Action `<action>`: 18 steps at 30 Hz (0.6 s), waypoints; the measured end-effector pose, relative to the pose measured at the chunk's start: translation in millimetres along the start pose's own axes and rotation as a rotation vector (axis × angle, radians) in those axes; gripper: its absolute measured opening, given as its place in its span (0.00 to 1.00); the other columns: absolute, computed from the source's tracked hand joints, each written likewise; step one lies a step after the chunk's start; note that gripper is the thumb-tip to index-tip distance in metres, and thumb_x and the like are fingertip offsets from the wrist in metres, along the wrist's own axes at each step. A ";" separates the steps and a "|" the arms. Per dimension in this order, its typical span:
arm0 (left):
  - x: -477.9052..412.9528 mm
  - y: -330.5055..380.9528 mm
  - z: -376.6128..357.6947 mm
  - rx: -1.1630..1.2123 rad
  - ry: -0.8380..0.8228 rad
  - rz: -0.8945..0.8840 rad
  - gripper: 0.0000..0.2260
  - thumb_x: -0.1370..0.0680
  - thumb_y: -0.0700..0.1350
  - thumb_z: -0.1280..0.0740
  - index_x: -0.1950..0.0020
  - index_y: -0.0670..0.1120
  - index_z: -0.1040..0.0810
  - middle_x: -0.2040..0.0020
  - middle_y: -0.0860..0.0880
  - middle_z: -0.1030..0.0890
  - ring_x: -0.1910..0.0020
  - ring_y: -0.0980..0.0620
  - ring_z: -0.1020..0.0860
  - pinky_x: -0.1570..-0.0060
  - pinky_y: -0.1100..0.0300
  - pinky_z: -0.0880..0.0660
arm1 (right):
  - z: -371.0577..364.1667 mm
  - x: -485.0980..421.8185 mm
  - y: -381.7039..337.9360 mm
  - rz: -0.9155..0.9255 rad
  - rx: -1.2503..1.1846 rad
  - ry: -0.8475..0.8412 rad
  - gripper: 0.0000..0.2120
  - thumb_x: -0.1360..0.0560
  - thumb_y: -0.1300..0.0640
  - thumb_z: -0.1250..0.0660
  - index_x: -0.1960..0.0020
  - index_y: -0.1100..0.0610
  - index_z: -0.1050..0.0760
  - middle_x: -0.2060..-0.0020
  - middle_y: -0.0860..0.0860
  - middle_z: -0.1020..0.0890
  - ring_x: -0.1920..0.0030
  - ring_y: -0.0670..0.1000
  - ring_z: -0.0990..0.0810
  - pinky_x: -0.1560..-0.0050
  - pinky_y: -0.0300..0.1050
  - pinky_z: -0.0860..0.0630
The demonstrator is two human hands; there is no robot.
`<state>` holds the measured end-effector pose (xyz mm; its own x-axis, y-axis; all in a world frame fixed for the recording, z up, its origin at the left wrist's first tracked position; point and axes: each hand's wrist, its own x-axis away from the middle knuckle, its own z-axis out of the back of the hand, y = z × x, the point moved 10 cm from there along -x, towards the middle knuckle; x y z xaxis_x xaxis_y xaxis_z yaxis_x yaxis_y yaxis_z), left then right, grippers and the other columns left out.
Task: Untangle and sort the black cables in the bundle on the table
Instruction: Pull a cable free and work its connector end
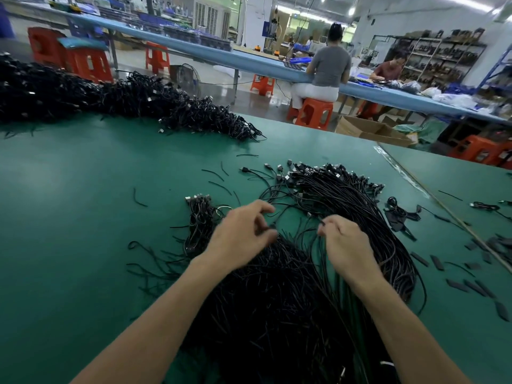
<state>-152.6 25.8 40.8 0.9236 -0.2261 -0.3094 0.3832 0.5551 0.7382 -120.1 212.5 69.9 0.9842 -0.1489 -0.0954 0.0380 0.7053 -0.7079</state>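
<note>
A green bench [83,217] carries the bundle [277,300] of black cables, a dense tangle that spreads from the near edge up the middle of the surface, under both forearms. The left hand [243,234] sits over the bundle's far-left part with fingers curled, its thumb and forefinger pinching a thin strand drawn up from the mass. The right hand [346,245], just to the right and apart from the left, is also curled, with its fingertips bunched on strands at the bundle's far edge (motion blur hides exactly how many).

Beyond the right hand the cables fan out in a straighter sheaf [340,189] whose plug ends lie along its far side. Left of the left hand lies a small bunch [199,217], its connectors at the far end. Short stray offcuts [216,176] are scattered on the bare green beyond the hands. At the right, a small knotted coil [401,214] lies near the sheaf, and flat black pieces [457,285] lie dotted along the bench's right side.

Far left, a long heap of cables [124,98] runs along the bench's far edge, well apart from the hands. Past the bench stand orange stools [314,112], an open cardboard box [371,131] on the floor, and a long blue bench [249,59] where a seated person [328,65] in a grey top faces away.
</note>
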 end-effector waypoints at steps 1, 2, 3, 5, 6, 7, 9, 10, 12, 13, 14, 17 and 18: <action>0.9 10.5 -13.5 0.042 -0.071 -0.030 0.22 0.25 0.50 0.27 0.32 0.50 0.27 0.53 0.57 0.20 0.56 0.61 0.21 0.47 0.54 0.20 | -2.9 11.1 -27.6 0.093 -0.021 -0.021 0.15 0.19 0.59 0.44 0.61 0.50 0.26 0.72 0.44 0.26 0.77 0.39 0.31 0.76 0.33 0.37; 1.2 17.8 -23.8 0.056 -0.110 -0.059 0.23 0.25 0.51 0.27 0.32 0.49 0.28 0.47 0.56 0.20 0.54 0.59 0.21 0.47 0.51 0.20 | -7.4 24.1 -54.0 0.184 -0.052 -0.060 0.16 0.20 0.61 0.43 0.64 0.50 0.27 0.74 0.44 0.26 0.77 0.39 0.31 0.75 0.32 0.36; 3.0 25.0 -30.6 0.060 -0.124 -0.085 0.21 0.24 0.49 0.29 0.33 0.47 0.27 0.41 0.54 0.20 0.52 0.56 0.20 0.46 0.48 0.21 | -11.8 38.9 -77.9 0.270 -0.083 -0.103 0.17 0.21 0.63 0.42 0.66 0.49 0.29 0.75 0.42 0.26 0.76 0.38 0.31 0.73 0.31 0.35; 3.0 24.0 -38.6 0.153 -0.107 -0.063 0.21 0.22 0.40 0.34 0.29 0.45 0.29 0.44 0.48 0.20 0.51 0.52 0.19 0.50 0.48 0.20 | -16.9 66.6 -113.9 0.421 -0.141 -0.183 0.19 0.22 0.63 0.40 0.68 0.48 0.31 0.75 0.38 0.27 0.73 0.39 0.29 0.69 0.30 0.35; 3.9 18.7 -36.6 0.269 -0.057 0.010 0.21 0.20 0.35 0.36 0.27 0.44 0.31 0.52 0.47 0.20 0.56 0.55 0.18 0.53 0.54 0.19 | -17.6 78.5 -125.7 0.480 -0.168 -0.224 0.17 0.21 0.60 0.38 0.68 0.49 0.31 0.74 0.39 0.28 0.72 0.40 0.30 0.68 0.31 0.35; 5.4 13.5 -34.6 0.381 -0.006 0.070 0.19 0.18 0.34 0.38 0.27 0.42 0.31 0.56 0.50 0.20 0.60 0.61 0.18 0.58 0.62 0.19 | -17.7 88.6 -134.8 0.528 -0.198 -0.268 0.15 0.21 0.53 0.37 0.67 0.52 0.30 0.74 0.40 0.29 0.71 0.41 0.31 0.68 0.32 0.36; 0.5 13.2 -14.9 0.452 0.161 0.068 0.11 0.16 0.42 0.40 0.35 0.45 0.23 0.57 0.57 0.21 0.61 0.64 0.21 0.59 0.64 0.21 | -11.2 100.9 -144.0 0.605 -0.250 -0.306 0.18 0.23 0.44 0.36 0.67 0.54 0.29 0.73 0.41 0.31 0.71 0.42 0.33 0.69 0.32 0.37; -1.5 11.6 -3.2 0.458 0.242 0.076 0.10 0.15 0.47 0.41 0.40 0.49 0.21 0.57 0.57 0.20 0.59 0.62 0.21 0.60 0.60 0.22 | -3.4 101.8 -144.2 0.620 -0.269 -0.273 0.18 0.23 0.45 0.35 0.68 0.53 0.30 0.74 0.42 0.31 0.72 0.42 0.33 0.70 0.33 0.37; -2.3 -4.9 25.7 0.510 0.436 0.174 0.13 0.15 0.53 0.45 0.48 0.55 0.21 0.54 0.55 0.20 0.57 0.59 0.21 0.58 0.60 0.24 | 21.0 94.6 -135.3 0.615 -0.308 -0.111 0.19 0.25 0.49 0.34 0.72 0.53 0.33 0.76 0.43 0.32 0.75 0.42 0.35 0.73 0.35 0.36; 0.7 -17.1 41.0 0.559 0.545 0.235 0.15 0.15 0.55 0.47 0.49 0.55 0.22 0.52 0.54 0.19 0.54 0.58 0.21 0.55 0.59 0.23 | 35.8 87.9 -125.7 0.592 -0.336 -0.006 0.19 0.26 0.51 0.34 0.73 0.53 0.35 0.78 0.43 0.32 0.76 0.41 0.36 0.75 0.34 0.36; 5.8 -31.0 55.8 0.591 0.644 0.286 0.16 0.15 0.55 0.48 0.49 0.54 0.22 0.51 0.53 0.19 0.52 0.56 0.21 0.52 0.57 0.22 | 50.4 79.8 -111.9 0.550 -0.356 0.096 0.20 0.27 0.55 0.33 0.74 0.52 0.35 0.79 0.43 0.33 0.78 0.41 0.37 0.76 0.33 0.36; 19.4 -44.1 96.9 0.468 0.799 0.241 0.14 0.15 0.54 0.44 0.49 0.49 0.23 0.56 0.55 0.21 0.57 0.64 0.23 0.53 0.64 0.23 | 79.4 48.7 -56.6 0.352 -0.229 0.313 0.22 0.25 0.60 0.33 0.74 0.54 0.37 0.82 0.43 0.35 0.80 0.43 0.39 0.79 0.32 0.40; 21.6 -40.2 106.2 0.379 0.801 0.195 0.13 0.16 0.53 0.41 0.52 0.48 0.23 0.60 0.55 0.22 0.63 0.66 0.25 0.60 0.69 0.26 | 83.0 38.8 -38.4 0.285 -0.113 0.350 0.22 0.24 0.59 0.33 0.74 0.55 0.37 0.81 0.44 0.35 0.79 0.44 0.39 0.79 0.34 0.40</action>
<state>-147.5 -86.4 68.0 0.7471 0.5471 -0.3776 0.3269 0.1923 0.9253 -69.0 237.2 151.5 0.8345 -0.1990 -0.5138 -0.2634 0.6749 -0.6893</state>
